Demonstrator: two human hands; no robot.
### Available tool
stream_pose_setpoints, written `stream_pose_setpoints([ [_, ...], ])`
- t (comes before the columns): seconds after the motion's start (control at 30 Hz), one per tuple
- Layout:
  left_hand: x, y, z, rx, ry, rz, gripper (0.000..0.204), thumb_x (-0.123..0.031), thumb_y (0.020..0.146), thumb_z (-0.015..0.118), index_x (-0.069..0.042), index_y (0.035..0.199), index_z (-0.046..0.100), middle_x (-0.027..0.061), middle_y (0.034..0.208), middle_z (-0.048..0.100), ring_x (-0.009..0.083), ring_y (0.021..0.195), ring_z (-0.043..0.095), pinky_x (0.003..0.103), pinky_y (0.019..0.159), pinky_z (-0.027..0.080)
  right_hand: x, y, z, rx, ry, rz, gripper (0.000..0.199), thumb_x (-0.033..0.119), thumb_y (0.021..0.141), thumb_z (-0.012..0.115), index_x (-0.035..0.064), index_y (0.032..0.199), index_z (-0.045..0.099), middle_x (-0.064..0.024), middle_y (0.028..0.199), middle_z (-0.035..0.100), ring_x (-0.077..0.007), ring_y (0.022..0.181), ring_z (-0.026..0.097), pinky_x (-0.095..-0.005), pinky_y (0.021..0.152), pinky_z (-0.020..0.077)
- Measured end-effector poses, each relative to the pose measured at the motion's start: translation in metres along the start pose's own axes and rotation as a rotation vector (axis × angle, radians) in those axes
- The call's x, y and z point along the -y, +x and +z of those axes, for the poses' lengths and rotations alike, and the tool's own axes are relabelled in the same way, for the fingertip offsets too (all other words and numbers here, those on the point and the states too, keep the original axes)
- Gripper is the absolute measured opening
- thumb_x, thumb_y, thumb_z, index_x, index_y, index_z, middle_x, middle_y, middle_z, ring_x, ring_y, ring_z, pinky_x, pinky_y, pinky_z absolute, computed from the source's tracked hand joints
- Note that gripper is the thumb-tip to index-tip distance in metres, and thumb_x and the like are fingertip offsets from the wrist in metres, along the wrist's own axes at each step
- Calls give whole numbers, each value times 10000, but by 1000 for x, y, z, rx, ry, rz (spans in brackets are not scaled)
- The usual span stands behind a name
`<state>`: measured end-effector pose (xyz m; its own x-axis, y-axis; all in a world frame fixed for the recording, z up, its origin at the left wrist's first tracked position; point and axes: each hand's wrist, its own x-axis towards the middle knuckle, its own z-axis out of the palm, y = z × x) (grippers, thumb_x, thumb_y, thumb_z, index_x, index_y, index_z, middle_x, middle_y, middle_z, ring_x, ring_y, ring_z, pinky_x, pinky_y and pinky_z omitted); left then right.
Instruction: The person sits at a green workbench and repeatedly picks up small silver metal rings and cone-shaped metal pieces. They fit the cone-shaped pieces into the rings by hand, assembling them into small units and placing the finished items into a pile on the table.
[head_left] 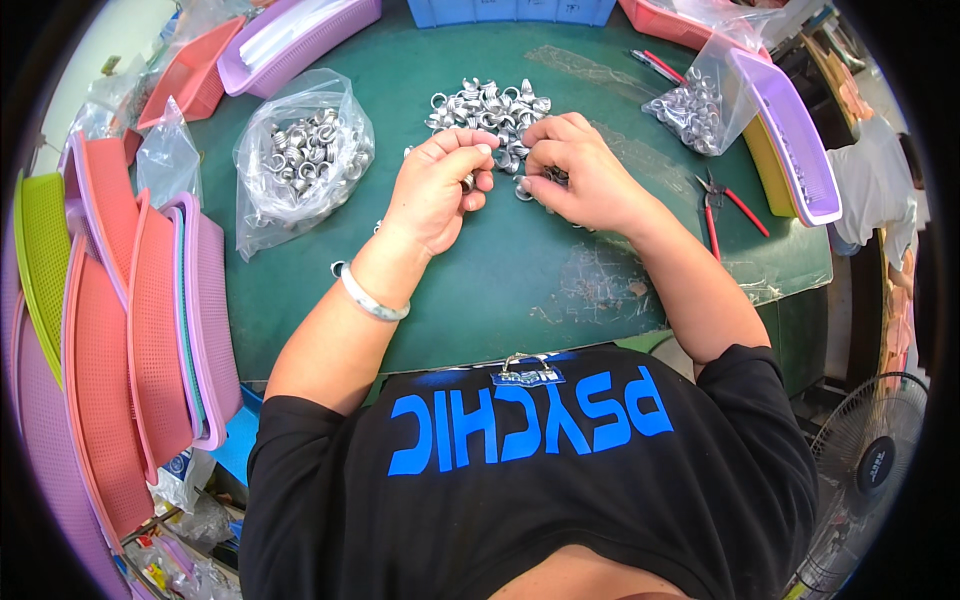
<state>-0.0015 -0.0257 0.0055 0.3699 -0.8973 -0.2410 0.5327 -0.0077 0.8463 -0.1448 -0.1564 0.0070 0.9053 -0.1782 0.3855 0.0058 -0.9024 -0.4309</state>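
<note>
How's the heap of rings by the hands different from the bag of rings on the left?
The heap lies loose; the bag keeps its rings inside clear plastic. The heap is right by the left hand and right hand, but the bag sits apart, left of the left hand. Both have lots of silvery rings and rest on the green table.

Free tabletop (505, 290), ring pile (487, 107) beyond

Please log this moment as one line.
left hand: holds ring | right hand: ring at fingertips | ring pile: beyond hands | left bag: rings inside | pliers: right
</note>
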Motion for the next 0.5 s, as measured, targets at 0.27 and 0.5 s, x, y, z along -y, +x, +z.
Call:
stream_pose_setpoints([
  [0.27, 1, -3, 6, -96, 173, 76, 97, -93, 826, 537, -48, 900, 580, -20, 708, 502, 45, 569, 444, 162, 439, 326, 9, 14, 24, -164, -221, 36, 183, 187, 670, 669, 79, 812, 628, -46, 948, 533, -254, 985, 446, -395, 835, 350],
  [0.5, 3, -1, 6, -112, 273, 49, 107, -97, 828, 533, -55, 920, 568, -44, 690, 484, 32, 552, 411, 157, 442, 308, 6, 16, 26, -105, -136, 97, 106, 124, 664, 639, 82, 759, 623, -34, 957, 548, -247, 981, 451, -393, 830, 347],
])
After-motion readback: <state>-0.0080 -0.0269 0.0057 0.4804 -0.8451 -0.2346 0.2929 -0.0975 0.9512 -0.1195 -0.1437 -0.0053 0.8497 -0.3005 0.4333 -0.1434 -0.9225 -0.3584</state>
